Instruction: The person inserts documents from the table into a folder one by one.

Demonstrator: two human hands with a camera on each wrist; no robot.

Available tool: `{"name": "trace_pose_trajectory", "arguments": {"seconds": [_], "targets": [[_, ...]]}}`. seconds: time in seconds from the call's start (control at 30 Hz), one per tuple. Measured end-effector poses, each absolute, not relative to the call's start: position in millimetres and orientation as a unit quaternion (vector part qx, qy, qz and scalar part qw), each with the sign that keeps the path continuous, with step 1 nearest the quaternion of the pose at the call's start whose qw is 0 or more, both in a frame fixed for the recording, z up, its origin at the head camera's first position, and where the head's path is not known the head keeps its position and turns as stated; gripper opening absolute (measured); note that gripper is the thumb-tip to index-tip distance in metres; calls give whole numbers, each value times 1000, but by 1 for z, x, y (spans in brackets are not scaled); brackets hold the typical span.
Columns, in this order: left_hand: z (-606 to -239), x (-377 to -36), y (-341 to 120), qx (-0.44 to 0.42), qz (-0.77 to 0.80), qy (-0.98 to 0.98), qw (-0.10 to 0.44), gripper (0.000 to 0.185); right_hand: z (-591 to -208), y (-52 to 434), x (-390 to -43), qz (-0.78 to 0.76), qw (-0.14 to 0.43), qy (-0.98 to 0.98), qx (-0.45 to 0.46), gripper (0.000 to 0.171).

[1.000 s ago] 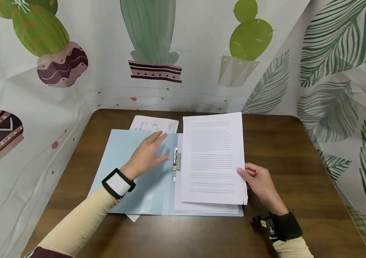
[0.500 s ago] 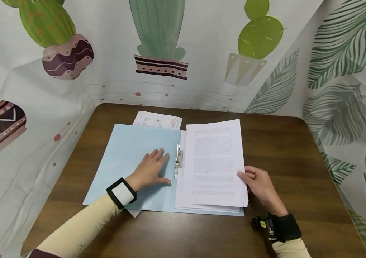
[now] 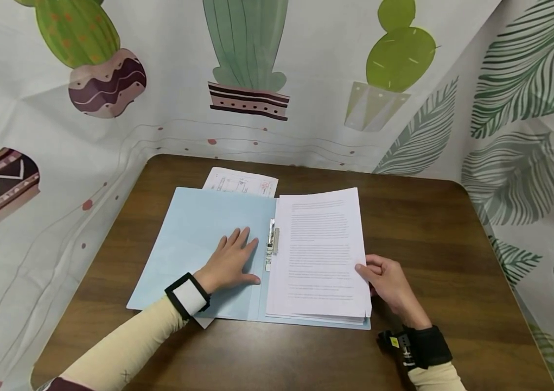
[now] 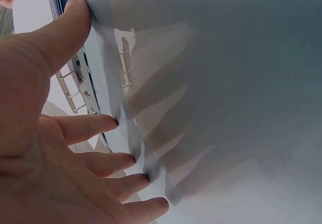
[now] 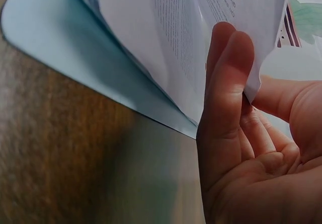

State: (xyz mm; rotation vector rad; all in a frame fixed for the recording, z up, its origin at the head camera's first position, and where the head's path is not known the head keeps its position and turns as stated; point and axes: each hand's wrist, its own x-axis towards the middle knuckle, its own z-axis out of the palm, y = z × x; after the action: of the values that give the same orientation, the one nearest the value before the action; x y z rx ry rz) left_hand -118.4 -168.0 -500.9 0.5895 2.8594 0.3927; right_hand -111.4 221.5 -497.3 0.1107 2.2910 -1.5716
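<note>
Both arms wear long cream sleeves. The left wrist (image 3: 187,294) has a white band with black edges. The right wrist (image 3: 420,347) has a black strap with a small yellow mark.

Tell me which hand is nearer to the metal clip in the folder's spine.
Left. The left hand lies flat on the blue folder cover, fingertips just beside the metal clip. The right hand holds the paper stack at its far edge.
</note>
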Motion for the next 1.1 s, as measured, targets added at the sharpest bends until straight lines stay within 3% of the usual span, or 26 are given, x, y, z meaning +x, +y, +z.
{"name": "trace_pose_trajectory", "arguments": {"seconds": [0.73,1.1], "targets": [[-503,-118,-165,189,136,968,97,100,-505,212,-114,-516,169,839,27,36],[-504,-118,-166,192,136,967,94,100,-505,204,-114,-374,120,919,19,44]]}}
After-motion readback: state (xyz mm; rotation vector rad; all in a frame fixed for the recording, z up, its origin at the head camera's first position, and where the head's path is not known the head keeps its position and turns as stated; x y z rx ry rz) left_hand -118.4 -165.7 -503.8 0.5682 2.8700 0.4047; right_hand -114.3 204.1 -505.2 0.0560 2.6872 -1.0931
